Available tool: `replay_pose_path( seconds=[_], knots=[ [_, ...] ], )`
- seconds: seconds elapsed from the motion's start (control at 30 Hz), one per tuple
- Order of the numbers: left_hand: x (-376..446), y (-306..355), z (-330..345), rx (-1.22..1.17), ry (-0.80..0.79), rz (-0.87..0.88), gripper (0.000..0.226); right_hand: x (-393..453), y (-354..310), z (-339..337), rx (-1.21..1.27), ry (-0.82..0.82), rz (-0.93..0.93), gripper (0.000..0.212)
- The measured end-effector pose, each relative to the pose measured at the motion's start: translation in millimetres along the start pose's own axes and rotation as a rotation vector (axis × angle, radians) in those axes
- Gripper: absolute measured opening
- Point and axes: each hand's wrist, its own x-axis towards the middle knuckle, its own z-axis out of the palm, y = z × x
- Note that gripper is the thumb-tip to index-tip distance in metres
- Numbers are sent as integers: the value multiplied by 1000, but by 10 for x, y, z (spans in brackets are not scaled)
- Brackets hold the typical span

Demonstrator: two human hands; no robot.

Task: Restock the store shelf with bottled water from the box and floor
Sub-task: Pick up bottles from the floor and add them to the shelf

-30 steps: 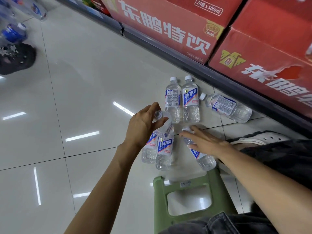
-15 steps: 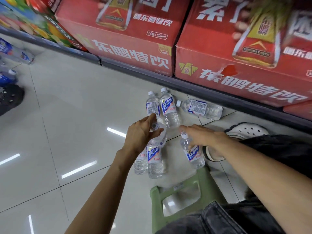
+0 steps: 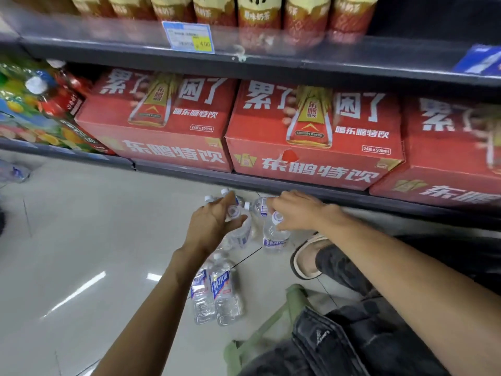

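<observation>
Bottles hang by their necks: left hand [image 3: 214, 223] grips one, right hand [image 3: 295, 213] pinches another.

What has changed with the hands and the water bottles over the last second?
The right hand, which lay flat on a lying bottle, now grips that bottle by its neck, raised upright. The left hand still holds its bottle by the cap end, lifted higher. The view tilted up toward the shelf. Two bottles stay lying on the floor.
</observation>
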Motion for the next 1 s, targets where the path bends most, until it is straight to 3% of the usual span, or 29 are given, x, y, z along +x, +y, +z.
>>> replay_pose_path(
  seconds=[0.17, 0.37, 0.5, 0.63, 1.0],
  knots=[
    [195, 328, -327, 44, 54, 103, 41, -434, 61, -618, -48, 102, 38, 17],
    [345, 826, -748, 50, 182, 264, 33, -1048, 101, -1291, -200, 273, 54, 40],
    [440, 1166, -1001, -7, 225, 351, 31, -1475, 134, -1631, -333, 398, 63, 28],
    [547, 1568, -1243, 34, 317, 384, 27, -1915, 158, -1898, -443, 522, 94, 33],
    [853, 2781, -1791, -59, 468, 561, 25, -2999, 171, -2560, -175, 844, 306, 23]
  ],
)
